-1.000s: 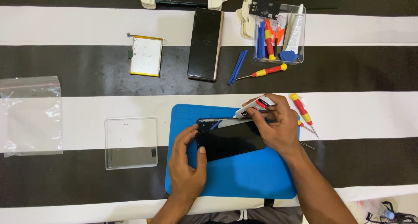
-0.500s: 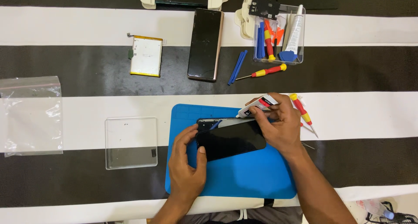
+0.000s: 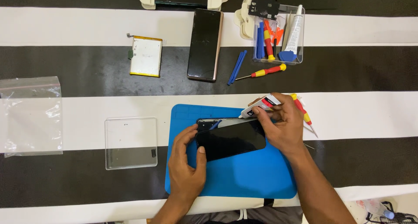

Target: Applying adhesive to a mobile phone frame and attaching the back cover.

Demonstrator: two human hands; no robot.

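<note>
1. To the far left of both hands, a clear zip bag [image 3: 30, 115] lay flat, and a clear square lid [image 3: 130, 142] sat just left of the left fingertips.
2. The left hand [image 3: 186, 163] rested on the blue work mat [image 3: 244, 180]; its fingers curved around the left end of the black phone screen panel [image 3: 230, 140], thumb pressed on the glass, steadying it.
3. The panel lay tilted over the phone frame [image 3: 217, 123], between the two hands. It looked thin, stiff and brittle, probably light and slick on its face, so the edges and corners seemed the safest places to hold it, not the middle.
4. The right hand [image 3: 285, 128] pinched a small white adhesive tube [image 3: 261, 105] between thumb and fingers, its nozzle pointing at the panel's upper edge. The tube looked soft and squeezable.
5. Just right of the right fingers lay a red-and-yellow screwdriver [image 3: 302, 113].
6. Well above the fingers sat a battery [image 3: 146, 56], another dark phone [image 3: 204, 44], blue pry tools [image 3: 237, 67] and a clear tool box [image 3: 278, 34].
</note>
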